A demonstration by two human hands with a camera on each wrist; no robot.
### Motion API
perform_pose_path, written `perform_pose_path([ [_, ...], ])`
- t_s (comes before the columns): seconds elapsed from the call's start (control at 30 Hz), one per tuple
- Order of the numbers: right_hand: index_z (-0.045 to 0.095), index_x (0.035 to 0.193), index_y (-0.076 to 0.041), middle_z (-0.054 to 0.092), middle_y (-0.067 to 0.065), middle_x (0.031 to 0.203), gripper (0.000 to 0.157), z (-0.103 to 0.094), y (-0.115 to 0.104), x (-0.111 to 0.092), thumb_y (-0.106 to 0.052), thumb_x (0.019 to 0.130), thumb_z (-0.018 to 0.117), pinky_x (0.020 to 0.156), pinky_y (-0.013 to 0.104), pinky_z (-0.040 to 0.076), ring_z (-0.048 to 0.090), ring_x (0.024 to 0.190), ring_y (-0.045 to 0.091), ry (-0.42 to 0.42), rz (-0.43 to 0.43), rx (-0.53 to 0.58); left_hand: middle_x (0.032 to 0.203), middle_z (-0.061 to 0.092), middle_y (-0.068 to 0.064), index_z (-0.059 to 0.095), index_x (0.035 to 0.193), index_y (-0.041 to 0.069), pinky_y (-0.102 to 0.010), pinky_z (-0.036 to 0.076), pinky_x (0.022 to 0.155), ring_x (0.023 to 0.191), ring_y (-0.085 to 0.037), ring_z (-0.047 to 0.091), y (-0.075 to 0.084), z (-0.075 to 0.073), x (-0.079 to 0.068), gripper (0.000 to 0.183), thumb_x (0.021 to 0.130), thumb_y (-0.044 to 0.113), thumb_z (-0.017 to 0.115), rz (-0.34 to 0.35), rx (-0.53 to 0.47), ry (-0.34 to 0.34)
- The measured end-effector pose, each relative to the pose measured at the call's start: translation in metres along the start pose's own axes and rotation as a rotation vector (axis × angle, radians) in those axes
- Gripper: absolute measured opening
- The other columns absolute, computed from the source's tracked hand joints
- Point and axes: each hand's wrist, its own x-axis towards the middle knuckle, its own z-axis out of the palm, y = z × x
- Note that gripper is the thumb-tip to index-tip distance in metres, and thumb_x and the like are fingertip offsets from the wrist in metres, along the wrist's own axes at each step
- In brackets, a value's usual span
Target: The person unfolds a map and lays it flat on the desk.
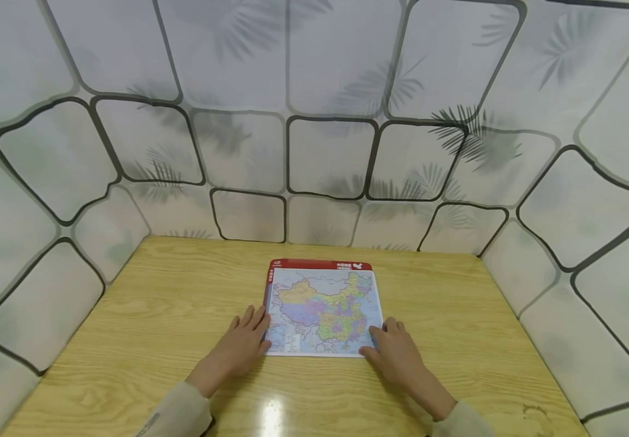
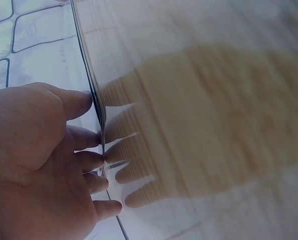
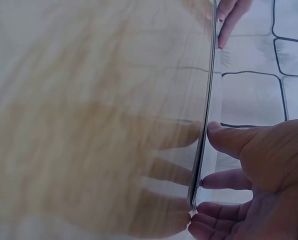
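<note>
A flat rectangular map of China [image 1: 314, 309], with a red band along its far edge, lies on the wooden table. My left hand [image 1: 244, 346] rests at the map's left edge, its fingers fairly straight and spread. In the left wrist view, the thumb and fingers of that hand [image 2: 44, 160] meet the thin edge. At the right edge, near the front corner, is my right hand [image 1: 399, 358], with thumb and index fingertips over the map's border. The right wrist view shows the fingertips of this hand [image 3: 274, 185] along the edge. Neither hand's fingers are wrapped around the map.
The yellow wood-grain table [image 1: 183, 285] has a glossy surface that reflects the hands. Pale wall covering [image 1: 325, 158] with dark outlines and leaf prints rises behind the table and along both sides. A bright light reflection falls on the table near its front.
</note>
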Motion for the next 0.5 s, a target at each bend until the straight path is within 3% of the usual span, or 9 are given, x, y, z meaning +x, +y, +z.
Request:
perform_pose_path([
  [0.13,0.070,0.122,0.005,0.061,0.022,0.116,0.052,0.0011,0.0009,0.0012,-0.035,0.092,0.079,0.088,0.053,0.052,0.058,0.106,0.037,0.011,-0.018,0.029,0.161,0.033,-0.030,0.043,0.150,-0.012,-0.067,0.025,0.117,0.151,-0.049,0.024,0.0002,-0.0007,0.0000,0.055,0.107,0.021,0.057,0.010,-0.001,0.012],
  [0.27,0.064,0.129,0.008,0.057,0.030,0.134,0.054,0.0004,0.0018,0.0024,-0.033,0.096,0.075,0.100,0.064,0.047,0.053,0.125,0.049,0.000,-0.030,0.053,0.160,0.034,-0.030,0.043,0.149,-0.014,-0.066,0.026,0.117,0.151,-0.049,0.025,0.0009,-0.0018,0.0010,0.056,0.107,0.020,0.057,0.022,-0.006,0.022],
  [0.5,0.053,0.142,0.013,0.046,0.034,0.150,0.058,-0.0011,0.0065,0.0076,-0.027,0.102,0.066,0.101,0.071,0.043,0.040,0.140,0.055,-0.015,-0.047,0.048,0.164,0.028,-0.028,0.039,0.153,-0.011,-0.065,0.026,0.118,0.152,-0.048,0.022,0.0012,-0.0008,0.0060,0.060,0.108,0.025,0.056,0.007,-0.017,0.021],
])
